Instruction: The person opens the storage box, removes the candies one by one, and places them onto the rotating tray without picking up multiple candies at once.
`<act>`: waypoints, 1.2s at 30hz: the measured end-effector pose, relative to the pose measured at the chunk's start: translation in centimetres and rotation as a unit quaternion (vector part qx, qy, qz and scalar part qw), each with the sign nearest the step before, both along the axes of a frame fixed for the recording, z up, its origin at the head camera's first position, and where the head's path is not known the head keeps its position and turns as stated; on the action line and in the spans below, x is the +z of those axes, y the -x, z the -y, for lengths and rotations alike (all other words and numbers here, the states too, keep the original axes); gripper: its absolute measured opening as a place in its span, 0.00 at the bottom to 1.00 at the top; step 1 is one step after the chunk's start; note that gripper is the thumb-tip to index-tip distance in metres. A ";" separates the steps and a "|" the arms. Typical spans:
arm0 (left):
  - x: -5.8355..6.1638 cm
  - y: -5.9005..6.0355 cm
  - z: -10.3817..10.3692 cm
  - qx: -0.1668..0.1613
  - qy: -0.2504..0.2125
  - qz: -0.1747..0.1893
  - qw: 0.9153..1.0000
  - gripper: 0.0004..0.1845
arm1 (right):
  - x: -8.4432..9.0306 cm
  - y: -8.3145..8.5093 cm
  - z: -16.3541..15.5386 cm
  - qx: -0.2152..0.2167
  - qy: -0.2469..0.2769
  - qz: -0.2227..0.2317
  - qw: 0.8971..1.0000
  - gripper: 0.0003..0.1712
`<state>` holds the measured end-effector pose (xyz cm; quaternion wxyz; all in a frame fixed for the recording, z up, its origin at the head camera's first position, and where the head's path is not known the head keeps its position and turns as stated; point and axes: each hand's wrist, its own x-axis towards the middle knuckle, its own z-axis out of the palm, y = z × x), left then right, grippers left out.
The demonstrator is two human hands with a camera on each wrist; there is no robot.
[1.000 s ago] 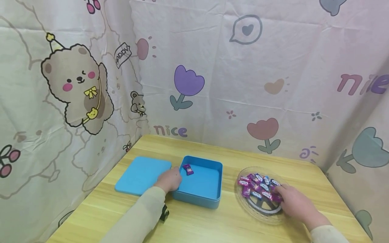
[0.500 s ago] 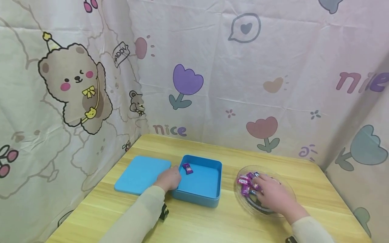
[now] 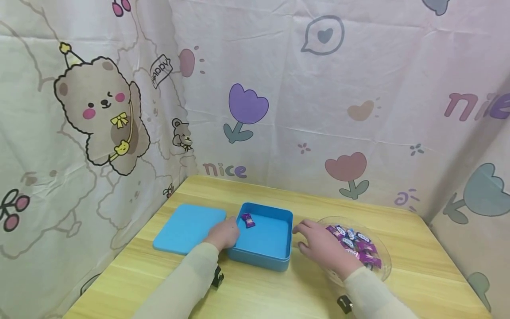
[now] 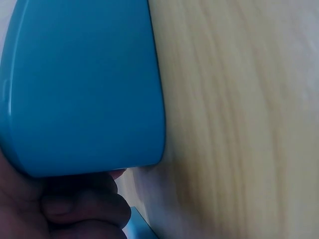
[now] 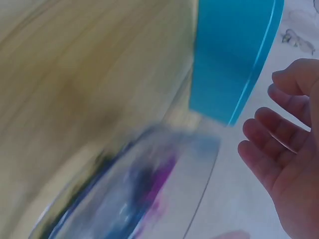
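- right hand [image 3: 324, 243] has left the candy dish [image 3: 382, 257], now near the blue box [image 3: 263, 261]; grip open, apparently empty
- left hand [image 3: 224, 234] still steadies the box's left wall, fingers curled on it

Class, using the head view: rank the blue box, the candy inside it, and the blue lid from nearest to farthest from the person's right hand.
From the right hand:
1. Blue box, just to its left.
2. Candy, in the box's far left corner.
3. Blue lid, flat beyond the box's left side.
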<state>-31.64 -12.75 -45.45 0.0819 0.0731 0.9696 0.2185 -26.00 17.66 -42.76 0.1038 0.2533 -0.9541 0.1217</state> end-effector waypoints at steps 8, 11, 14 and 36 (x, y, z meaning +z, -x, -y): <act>-0.1 0.1 0.0 -0.005 0.009 -0.008 1.000 0.25 | 0.0 2.1 4.5 0.024 -0.030 0.009 0.999 0.21; -0.1 -0.1 0.0 -0.005 0.008 -0.009 1.000 0.26 | 0.0 2.7 5.8 0.009 -0.055 -0.007 0.998 0.20; -0.1 -0.2 0.0 -0.006 0.008 -0.012 1.000 0.26 | 0.1 3.0 7.0 -0.001 -0.060 -0.012 0.998 0.19; 0.0 0.2 0.0 -0.024 0.027 -0.021 0.999 0.20 | -1.5 5.5 14.4 0.027 -0.061 0.086 0.994 0.29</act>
